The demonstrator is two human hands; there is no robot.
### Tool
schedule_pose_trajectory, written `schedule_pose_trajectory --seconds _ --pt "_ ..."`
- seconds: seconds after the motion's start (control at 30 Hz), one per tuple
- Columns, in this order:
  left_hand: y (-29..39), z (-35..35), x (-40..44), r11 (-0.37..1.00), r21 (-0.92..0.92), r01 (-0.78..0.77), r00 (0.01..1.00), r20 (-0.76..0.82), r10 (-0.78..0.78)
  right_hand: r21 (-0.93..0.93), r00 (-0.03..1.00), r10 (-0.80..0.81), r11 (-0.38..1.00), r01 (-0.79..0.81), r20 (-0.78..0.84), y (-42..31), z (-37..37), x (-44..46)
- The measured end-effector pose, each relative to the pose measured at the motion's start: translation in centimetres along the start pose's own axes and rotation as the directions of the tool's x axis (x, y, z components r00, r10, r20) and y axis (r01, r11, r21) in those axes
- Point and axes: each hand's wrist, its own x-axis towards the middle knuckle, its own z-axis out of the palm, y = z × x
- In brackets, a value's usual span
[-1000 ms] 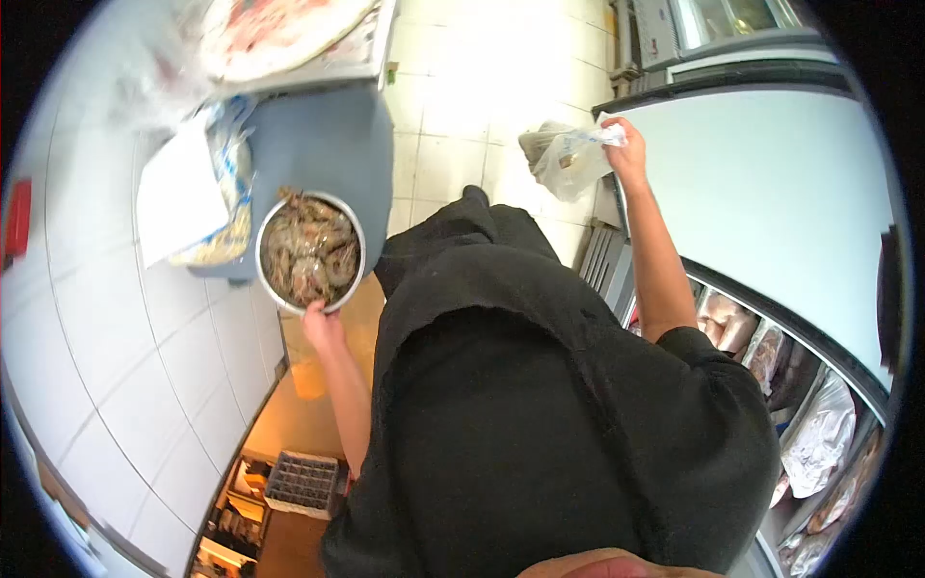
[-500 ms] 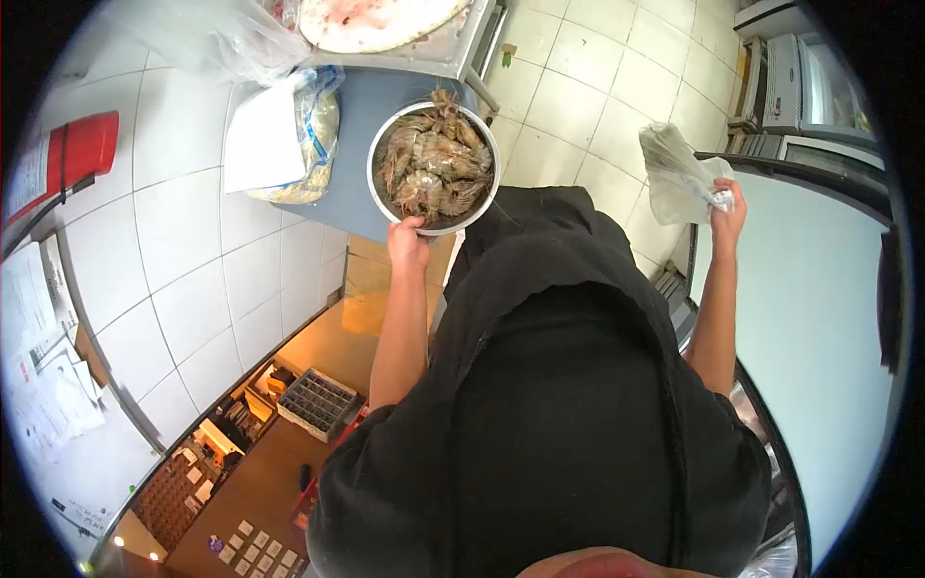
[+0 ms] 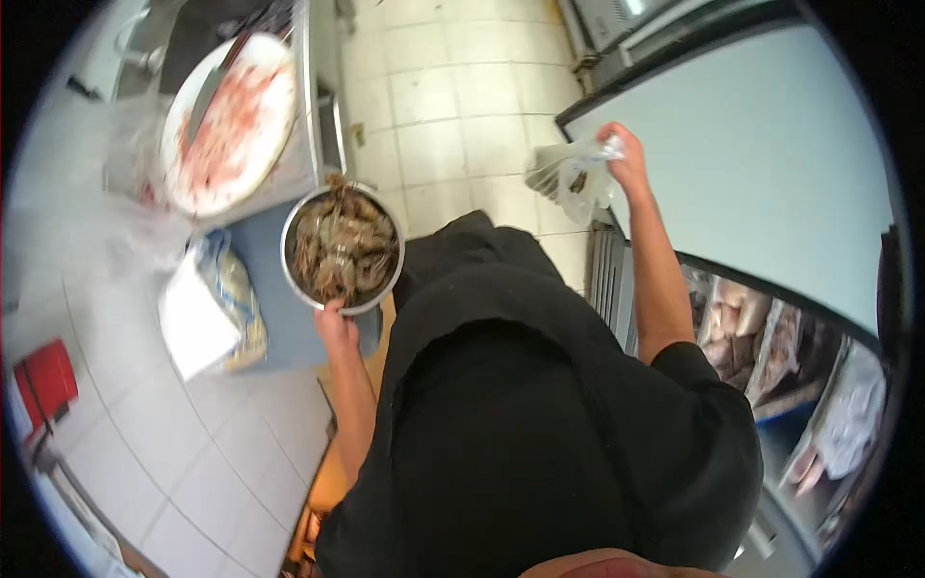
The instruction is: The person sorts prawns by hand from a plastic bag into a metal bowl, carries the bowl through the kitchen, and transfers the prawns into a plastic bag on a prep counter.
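My left hand [image 3: 338, 332] grips the near rim of a round metal bowl [image 3: 289, 252], its thumb over the edge. Shrimp [image 3: 344, 245] fill the bowl, and some stick out past the far rim. On the other side, my right hand [image 3: 623, 160] is closed round the gathered top of a clear plastic bag [image 3: 581, 179]. The bag hangs over the floor beside the freezer, with something small and dark inside it.
A stained white oval board [image 3: 236, 125] with a knife [image 3: 204, 100] lies by the sink. Left of the bowl, a bagged item and white sheet [image 3: 198, 318] rest on a blue-grey surface [image 3: 273, 289]. An open chest freezer [image 3: 761, 337] with packaged food stands at right.
The view has swung, bringing the whole board, the knife and the freezer's contents into sight. Both hands have kept their grips; the bowl and the bag appear further left and the bowl lower.
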Motion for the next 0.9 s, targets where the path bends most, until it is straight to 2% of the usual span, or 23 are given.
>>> schedule_pose_trajectory --seconds 0.07,0.1,0.17,0.2,0.3,0.33,0.43,0.5,0.57,0.63,0.7,0.73,0.83,0.9 --pt "1.2 1.1 -1.0 0.999 0.032 0.040 0.999 -0.014 -0.039 -0.086 0.999 -0.028 0.996 0.030 0.032 -1.7 -0.8 0.7" --pt "1.2 0.9 -0.8 0.999 0.034 0.026 0.999 0.031 -0.027 -0.123 0.997 -0.043 0.991 0.049 0.057 -2.5 -1.2 1.0" --pt "1.1 0.6 0.0 0.999 0.033 -0.009 0.995 0.102 0.005 -0.310 0.994 -0.098 0.945 0.105 0.039 -4.1 -2.1 2.2" --pt "1.8 1.4 0.4 0.994 0.101 0.032 0.999 0.027 -0.035 -0.385 0.994 -0.088 0.917 0.105 0.061 -3.8 -1.7 3.6" --pt "1.6 2.7 0.8 0.989 0.144 0.039 0.997 0.067 -0.049 -0.521 0.988 -0.139 0.839 0.157 0.073 -5.4 -2.5 5.6" --pt "1.7 4.1 0.4 0.991 0.130 0.010 0.997 0.072 -0.020 -0.552 0.987 -0.131 0.819 0.160 0.093 -5.2 -2.4 6.8" --pt "1.1 6.9 1.9 0.982 0.164 0.089 0.993 0.060 -0.100 -0.652 0.982 -0.089 0.737 0.178 0.168 -3.1 -1.9 10.2" --pt "2.0 11.5 0.7 0.994 0.064 0.085 0.983 0.159 -0.094 -0.715 0.970 -0.086 0.661 0.226 0.228 0.5 -0.7 13.2" --pt "0.7 12.8 3.7 0.989 0.138 0.050 0.973 0.216 -0.080 -0.745 0.953 -0.028 0.617 0.254 0.301 2.4 0.7 16.0" --pt "2.7 18.4 2.7 0.985 0.154 0.080 0.995 0.046 -0.088 -0.773 0.954 0.029 0.594 0.224 0.298 4.8 1.7 19.0" --pt "3.4 21.8 3.2 0.996 0.091 0.016 0.996 0.088 -0.024 -0.777 0.957 0.095 0.608 0.162 0.273 5.2 1.9 20.9" --pt "3.5 22.9 4.1 0.990 0.143 0.008 0.997 0.069 -0.018 -0.785 0.955 0.135 0.605 0.130 0.262 5.7 2.2 21.8" --pt "3.7 26.5 6.0 0.996 0.088 0.004 0.993 0.116 -0.014 -0.804 0.929 0.281 0.594 0.029 0.241 6.4 2.8 24.3" --pt "4.5 29.2 6.3 0.995 0.100 0.005 0.999 0.048 -0.010 -0.801 0.903 0.370 0.596 -0.051 0.218 6.5 3.2 25.7"
